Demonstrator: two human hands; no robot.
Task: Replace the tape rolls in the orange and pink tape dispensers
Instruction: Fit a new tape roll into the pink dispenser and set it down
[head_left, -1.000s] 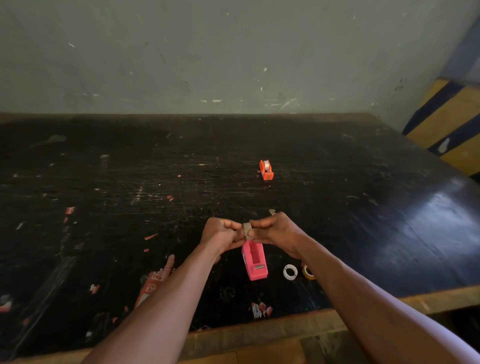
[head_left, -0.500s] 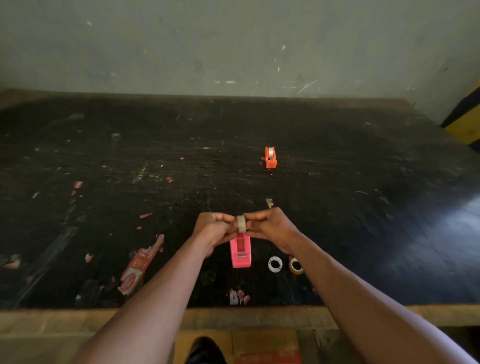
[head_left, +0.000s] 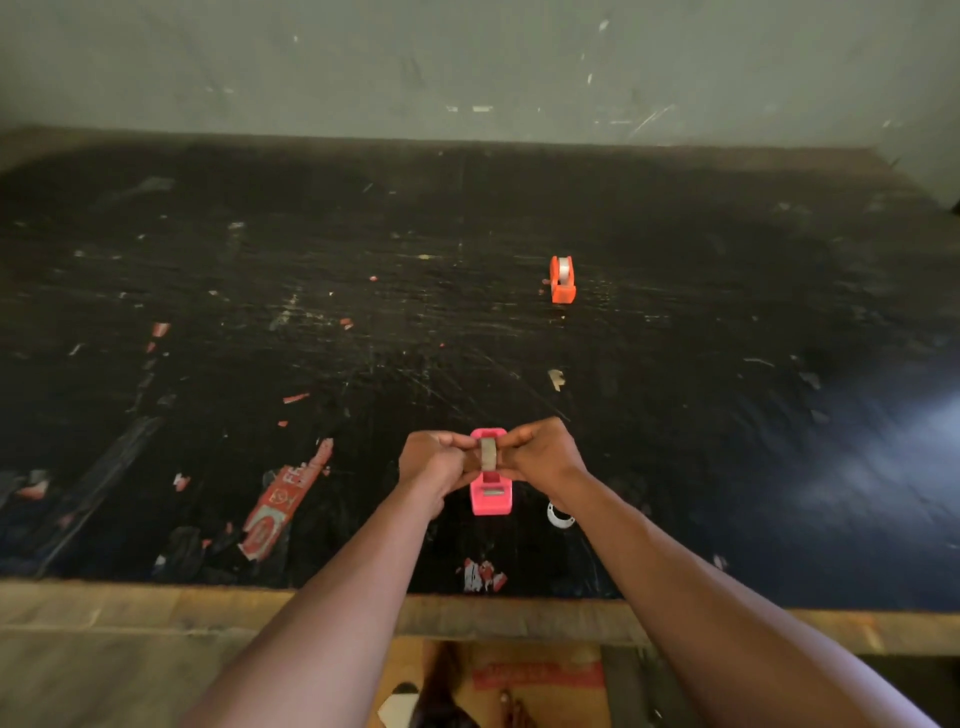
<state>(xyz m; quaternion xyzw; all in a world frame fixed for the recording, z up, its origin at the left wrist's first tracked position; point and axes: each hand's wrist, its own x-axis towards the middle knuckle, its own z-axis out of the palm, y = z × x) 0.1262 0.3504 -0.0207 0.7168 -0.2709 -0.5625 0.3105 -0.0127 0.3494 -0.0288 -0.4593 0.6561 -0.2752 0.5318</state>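
Now | black scuffed table | grey-green wall | wooden edge

Pink dispenser, orange dispenser, greyish tape roll, black scuffed table with red flecks.

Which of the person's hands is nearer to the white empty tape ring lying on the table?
Right. The right hand is just above and left of the white ring, its wrist partly covering it; the left hand is farther, beyond the pink dispenser.
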